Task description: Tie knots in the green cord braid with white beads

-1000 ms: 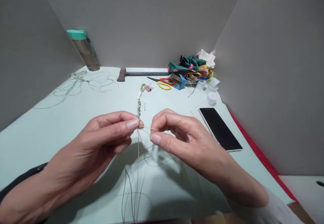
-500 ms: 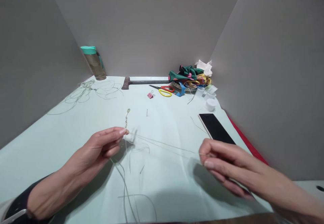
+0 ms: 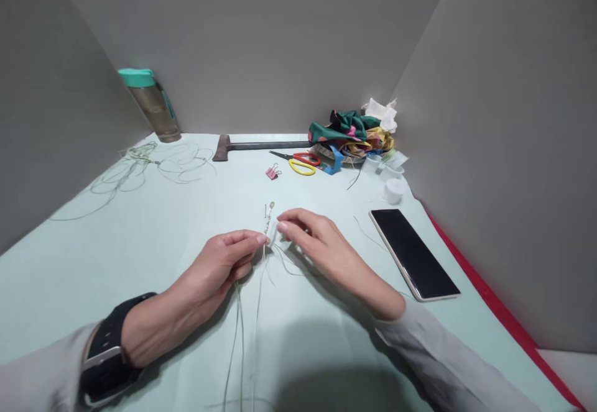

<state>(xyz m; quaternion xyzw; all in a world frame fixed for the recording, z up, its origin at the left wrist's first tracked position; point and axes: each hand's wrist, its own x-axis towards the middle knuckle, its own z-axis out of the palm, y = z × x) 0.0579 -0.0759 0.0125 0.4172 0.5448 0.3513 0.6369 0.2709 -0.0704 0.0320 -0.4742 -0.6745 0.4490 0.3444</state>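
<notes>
Here | braided cord [image 3: 267, 224]: slim, whitish, looped tip [image 3: 272, 204], trailing strands [image 3: 242, 337] | left hand [image 3: 236, 255]: pinching it | right hand [image 3: 317, 238]: cannot tell

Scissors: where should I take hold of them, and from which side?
Probably best by the yellow handle loop, coming from the near side: the scissors lie flat, blades pointing left, with that loop frontmost and the red loop closer to the cloth pile.

The knotted cord [image 3: 268, 217] looks rough, the phone [image 3: 415, 253] glossy, the wall [image 3: 242, 45] matt.
</notes>
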